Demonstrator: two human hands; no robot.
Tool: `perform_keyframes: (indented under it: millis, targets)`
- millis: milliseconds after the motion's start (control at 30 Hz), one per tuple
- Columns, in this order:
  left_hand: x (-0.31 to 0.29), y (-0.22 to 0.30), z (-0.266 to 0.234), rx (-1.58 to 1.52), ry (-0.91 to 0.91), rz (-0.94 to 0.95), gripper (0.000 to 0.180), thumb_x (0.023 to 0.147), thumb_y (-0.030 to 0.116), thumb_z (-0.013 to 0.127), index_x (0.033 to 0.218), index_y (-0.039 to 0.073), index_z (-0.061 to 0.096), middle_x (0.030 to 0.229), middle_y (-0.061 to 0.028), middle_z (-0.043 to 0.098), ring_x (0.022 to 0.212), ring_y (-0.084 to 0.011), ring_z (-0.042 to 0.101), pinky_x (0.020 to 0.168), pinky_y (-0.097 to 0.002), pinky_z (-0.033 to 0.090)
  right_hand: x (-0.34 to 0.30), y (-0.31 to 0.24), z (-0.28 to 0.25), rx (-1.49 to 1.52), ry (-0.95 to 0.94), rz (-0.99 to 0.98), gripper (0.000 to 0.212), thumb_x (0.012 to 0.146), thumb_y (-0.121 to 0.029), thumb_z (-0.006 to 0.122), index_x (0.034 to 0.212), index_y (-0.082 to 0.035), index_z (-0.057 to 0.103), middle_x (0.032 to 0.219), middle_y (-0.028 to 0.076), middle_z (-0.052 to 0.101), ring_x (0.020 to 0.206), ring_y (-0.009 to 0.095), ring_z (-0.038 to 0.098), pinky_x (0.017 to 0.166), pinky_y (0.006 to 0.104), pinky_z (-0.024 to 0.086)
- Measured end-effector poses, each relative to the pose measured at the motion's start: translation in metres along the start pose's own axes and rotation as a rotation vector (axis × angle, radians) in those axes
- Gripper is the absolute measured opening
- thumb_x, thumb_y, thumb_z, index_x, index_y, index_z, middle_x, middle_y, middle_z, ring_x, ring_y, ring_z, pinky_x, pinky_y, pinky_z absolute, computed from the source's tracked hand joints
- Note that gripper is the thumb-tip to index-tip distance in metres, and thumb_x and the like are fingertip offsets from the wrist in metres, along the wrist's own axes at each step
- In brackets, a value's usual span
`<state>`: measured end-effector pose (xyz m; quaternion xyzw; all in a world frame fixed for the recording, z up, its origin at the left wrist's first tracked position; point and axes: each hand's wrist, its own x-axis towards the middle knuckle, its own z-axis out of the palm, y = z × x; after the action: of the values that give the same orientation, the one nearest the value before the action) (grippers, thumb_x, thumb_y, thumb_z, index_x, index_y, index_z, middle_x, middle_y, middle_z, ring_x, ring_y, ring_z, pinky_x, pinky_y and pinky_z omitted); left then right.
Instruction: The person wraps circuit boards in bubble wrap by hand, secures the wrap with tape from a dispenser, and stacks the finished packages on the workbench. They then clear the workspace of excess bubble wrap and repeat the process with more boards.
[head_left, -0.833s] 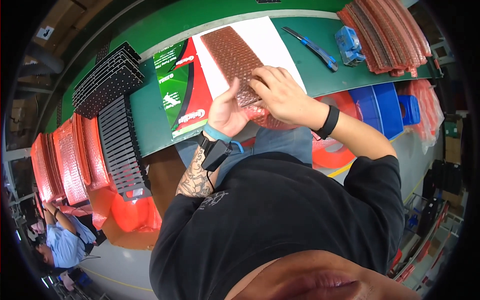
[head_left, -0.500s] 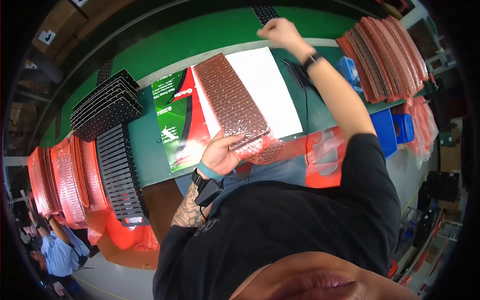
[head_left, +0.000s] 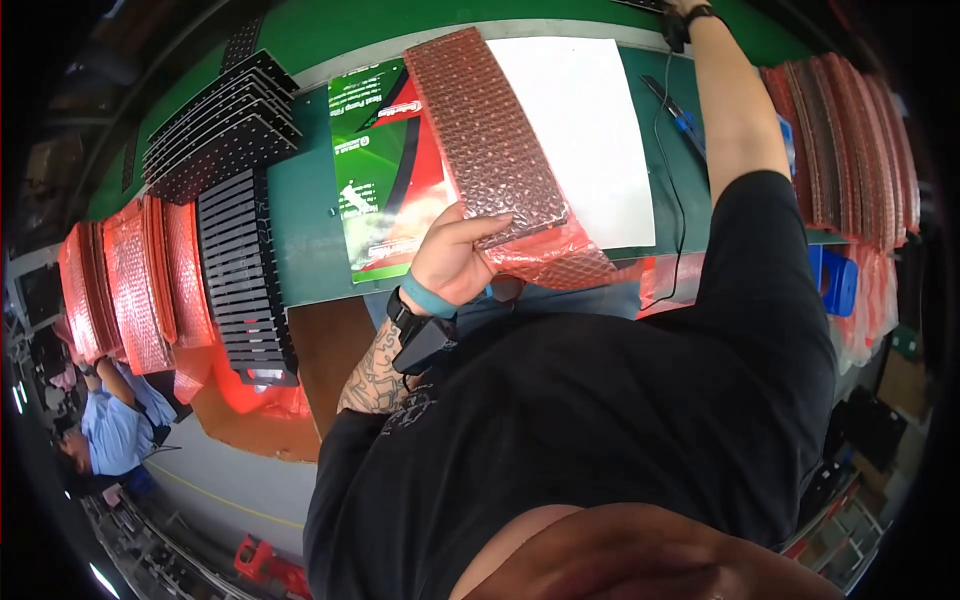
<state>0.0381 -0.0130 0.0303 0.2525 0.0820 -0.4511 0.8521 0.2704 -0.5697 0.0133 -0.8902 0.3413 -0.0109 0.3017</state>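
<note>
My left hand (head_left: pixel 452 258) grips the near end of a long red bubble-wrap bag (head_left: pixel 490 130), thumb on top. Something dark and flat shows through the plastic, and the bag's loose mouth (head_left: pixel 560 255) hangs past the table edge. The bag lies across a white sheet (head_left: pixel 590 130) and a green-and-red printed sheet (head_left: pixel 375 190). My right arm stretches to the far side, where my right hand (head_left: pixel 688 6) is cut off by the upper frame edge. Its fingers are hidden, close to a black perforated piece (head_left: pixel 640 4).
Black perforated panels (head_left: pixel 220 130) stand at the left beside a slotted black rack (head_left: pixel 240 270). Red bubble-wrap bags are stacked at left (head_left: pixel 140 280) and right (head_left: pixel 840 150). A blue-handled cutter (head_left: pixel 683 120) and a cable (head_left: pixel 672 200) lie right of the white sheet. Another person (head_left: pixel 115 420) is at far left.
My right hand has reached farther out and to the right, up to the frame's edge. My left hand keeps hold of the bag. The whole view has shifted as my head moved.
</note>
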Motion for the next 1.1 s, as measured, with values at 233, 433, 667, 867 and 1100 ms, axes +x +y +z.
perform_keyframes:
  millis: [233,433,667,867,1100]
  targets:
    - [-0.019,-0.003,-0.004,-0.028,0.165,0.007,0.038,0.091,-0.012,0.049,0.129,-0.004,0.054,0.124,-0.017,0.064,0.115,-0.0315,0.064,0.101,-0.0454,0.055,-0.056,-0.008,0.03,0.802,-0.202,-0.094,0.02,0.099,-0.026,0.06,0.094,-0.01,0.071,0.082,0.003,0.069,0.075,0.015,0.067,0.074,0.0345,0.055]
    - [-0.004,-0.021,0.001,0.034,0.196,0.153,0.032,0.093,-0.005,0.046,0.122,-0.004,0.057,0.117,-0.0158,0.067,0.111,-0.0315,0.066,0.101,-0.049,0.053,-0.328,-0.059,0.009,0.895,-0.118,-0.336,0.012,0.097,-0.009,0.06,0.102,-0.002,0.068,0.086,0.0,0.068,0.075,0.009,0.064,0.068,0.0229,0.051]
    - [0.002,-0.03,-0.02,-0.031,0.085,0.272,0.036,0.094,-0.001,0.043,0.128,-0.003,0.054,0.12,-0.0145,0.066,0.11,-0.0266,0.066,0.096,-0.0412,0.055,-0.448,-0.085,0.095,0.967,-0.409,-0.281,0.047,0.101,-0.001,0.051,0.148,0.004,0.046,0.099,0.01,0.072,0.084,0.01,0.067,0.077,0.0228,0.054]
    - [0.0,-0.035,-0.013,-0.114,0.062,0.34,0.033,0.107,0.016,0.04,0.132,-0.001,0.053,0.125,-0.0124,0.065,0.113,-0.0235,0.065,0.098,-0.0386,0.054,-0.451,-0.081,0.115,0.934,-0.359,-0.27,0.043,0.103,-0.002,0.049,0.145,0.004,0.049,0.098,0.01,0.072,0.085,0.011,0.068,0.077,0.0245,0.054]
    - [-0.004,-0.031,-0.01,-0.035,0.027,0.36,0.036,0.11,0.022,0.04,0.139,0.002,0.048,0.129,-0.0127,0.063,0.114,-0.0257,0.066,0.102,-0.0449,0.054,-0.456,-0.082,0.111,0.511,-0.234,-0.341,0.041,0.102,-0.005,0.051,0.143,-0.004,0.055,0.083,0.006,0.071,0.071,0.007,0.062,0.065,0.0236,0.05]
